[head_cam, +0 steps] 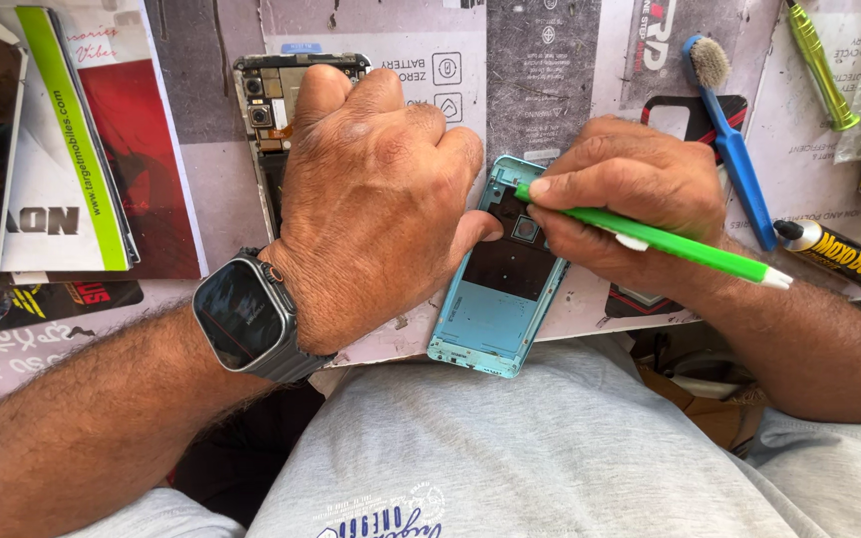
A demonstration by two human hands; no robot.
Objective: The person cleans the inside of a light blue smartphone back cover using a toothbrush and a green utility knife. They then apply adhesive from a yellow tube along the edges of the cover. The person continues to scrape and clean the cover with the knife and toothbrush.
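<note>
On the bench, right hand pinches green screwdriver; left hand fisted, steadies blue phone shell.

Light-blue plastic phone shell, matt, at the centre. Green tool, smooth glossy plastic, at 3 o'clock. Watch at 8 o'clock: glossy glass, dull metal band. Printed paper at 12 o'clock. Grey cloth shirt at 6 o'clock.

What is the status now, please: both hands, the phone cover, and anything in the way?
Left hand braces light-blue phone cover. Right hand grips green tool, tip at cover's camera corner. Opened phone under left hand; nothing blocking.
</note>
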